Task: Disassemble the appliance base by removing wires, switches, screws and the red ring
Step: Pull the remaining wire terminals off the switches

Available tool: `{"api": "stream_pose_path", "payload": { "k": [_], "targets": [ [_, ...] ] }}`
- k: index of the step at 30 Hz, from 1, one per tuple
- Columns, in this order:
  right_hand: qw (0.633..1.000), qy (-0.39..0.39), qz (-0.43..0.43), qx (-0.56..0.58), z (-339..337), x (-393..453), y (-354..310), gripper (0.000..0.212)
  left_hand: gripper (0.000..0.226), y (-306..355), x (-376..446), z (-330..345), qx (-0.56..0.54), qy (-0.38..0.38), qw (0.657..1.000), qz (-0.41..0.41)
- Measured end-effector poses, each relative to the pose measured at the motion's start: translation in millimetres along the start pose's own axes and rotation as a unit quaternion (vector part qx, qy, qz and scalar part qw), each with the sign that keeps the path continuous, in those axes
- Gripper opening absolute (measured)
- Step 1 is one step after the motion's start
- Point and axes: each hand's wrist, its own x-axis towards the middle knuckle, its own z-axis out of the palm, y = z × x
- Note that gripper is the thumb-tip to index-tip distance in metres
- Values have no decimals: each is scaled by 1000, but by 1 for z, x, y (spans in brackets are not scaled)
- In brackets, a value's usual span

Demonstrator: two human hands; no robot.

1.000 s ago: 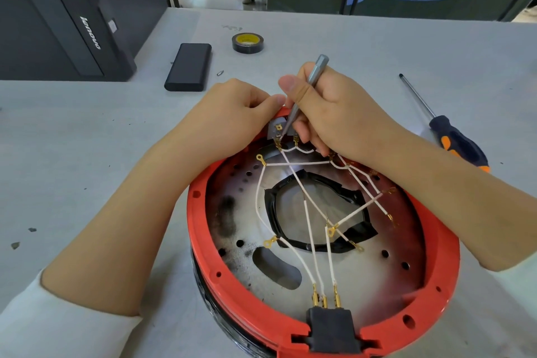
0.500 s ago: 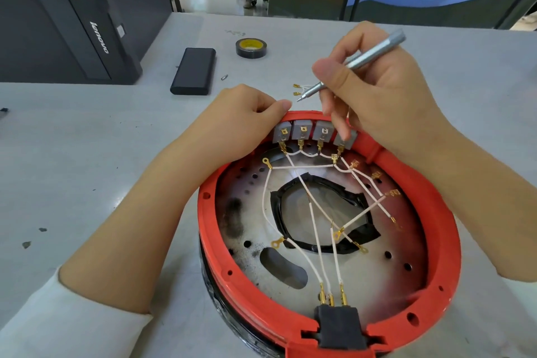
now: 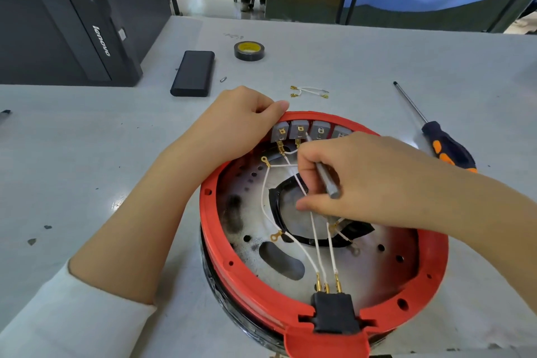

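Note:
The round appliance base lies upside down, its red ring point(image 3: 216, 244) around a scorched metal plate point(image 3: 372, 270). Several grey switches point(image 3: 299, 129) sit inside the far rim, with white wires point(image 3: 315, 241) running to a black plug block point(image 3: 334, 312) at the near rim. My left hand point(image 3: 232, 122) grips the far left of the ring beside the switches. My right hand point(image 3: 357, 177) holds a thin silver screwdriver point(image 3: 327, 180), its tip at the second switch. A loose wire piece point(image 3: 309, 91) lies on the table beyond the ring.
An orange-and-black screwdriver point(image 3: 444, 145) lies to the right. A black power bank point(image 3: 193, 73), a small screw point(image 3: 223, 79) and a tape roll point(image 3: 249, 50) lie at the back. A black computer case point(image 3: 72, 32) stands at the far left.
My right hand lifted the silver tool off the switches, then came back down over the plate with the tip at the second switch. A removed wire piece now lies on the table. My left hand stayed.

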Motion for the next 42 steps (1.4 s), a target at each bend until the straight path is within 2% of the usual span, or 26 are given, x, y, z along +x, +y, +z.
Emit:
{"api": "stream_pose_path", "payload": {
  "k": [8, 12, 14, 18, 22, 26, 28, 30, 32, 33, 35, 38, 42],
  "targets": [
    [994, -17, 4, 106, -7, -3, -1, 29, 53, 0, 0, -1, 0, -1, 1000, 3],
    [998, 37, -2, 51, -14, -10, 1, 27, 53, 0, 0, -1, -1, 0, 1000, 2],
    [997, 49, 2, 59, -21, -15, 3, 26, 52, 0, 0, -1, -1, -1, 1000, 0],
    [984, 58, 1, 170, -35, -27, 11, 22, 53, 1, -1, -2, -8, -6, 1000, -4],
    [924, 112, -23, 364, -37, -28, 19, 35, 52, 2, -2, -3, -15, -10, 1000, -4],
    [821, 186, -10, 540, -28, -15, 22, 30, 50, 3, -3, -4, -12, -11, 1000, -2],
    [791, 229, 13, 568, -26, -2, 28, 30, 50, 3, -3, -4, -6, -15, 1000, -2],
    [777, 263, 53, 569, -27, 15, 42, 30, 51, 2, -3, -4, -4, -14, 1000, -2],
    [786, 279, 110, 541, -30, 35, 62, 28, 53, 1, -3, -3, -4, -12, 1000, 1],
    [804, 272, 137, 510, -31, 46, 73, 27, 53, 1, -2, -3, -4, -11, 1000, 2],
    [865, 227, 175, 412, -28, 66, 92, 25, 52, 1, -2, -3, -5, -10, 1000, 6],
    [933, 152, 196, 261, -12, 92, 114, 25, 51, 0, -2, -2, -11, -8, 1000, 8],
    [972, 96, 190, 103, 8, 114, 132, 29, 52, 0, -2, -2, -12, -6, 1000, 8]
  ]
}}
